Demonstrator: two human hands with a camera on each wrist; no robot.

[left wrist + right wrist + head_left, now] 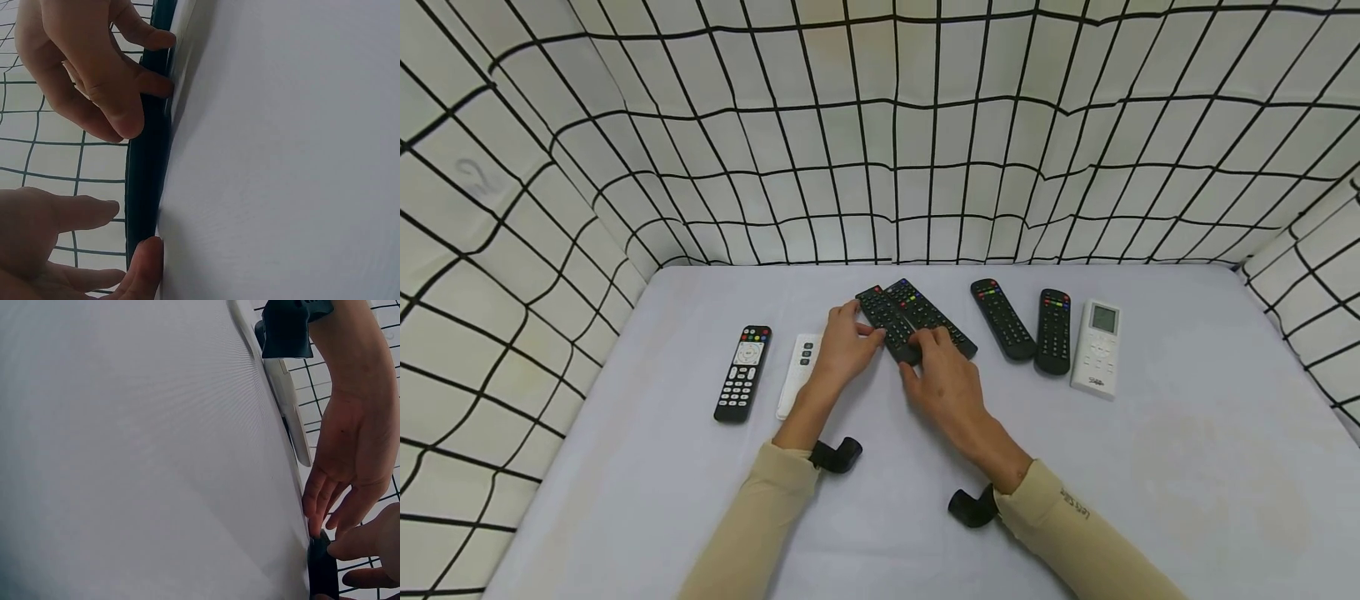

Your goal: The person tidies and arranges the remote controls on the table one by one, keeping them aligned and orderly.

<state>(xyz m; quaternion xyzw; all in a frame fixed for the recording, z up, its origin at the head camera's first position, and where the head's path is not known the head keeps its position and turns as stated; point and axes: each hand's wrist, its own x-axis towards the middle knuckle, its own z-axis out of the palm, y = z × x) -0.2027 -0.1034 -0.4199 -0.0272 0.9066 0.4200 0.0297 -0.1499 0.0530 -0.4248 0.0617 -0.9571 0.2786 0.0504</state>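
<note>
In the head view a black remote control [883, 315] lies slanted on the white table, beside a second black remote [928, 315]. My left hand [842, 350] is at its left edge, with index fingertip by the top corner and thumb tip farther down that side. At the lower end, my right hand [947, 383] pinches the first remote between thumb and curled fingers, its knuckles close to the second one. Both hands frame a dark remote edge [147, 175] in the left wrist view. From the right wrist, the left fingers meet the dark remote [322, 569].
Left of the hands lie a white remote [796, 379], partly behind the left forearm, and a black remote with white keys [743, 375]. To the right are two black remotes [1003, 321] and a white remote with a screen [1096, 350]. Black-gridded white walls [917, 142] enclose the table.
</note>
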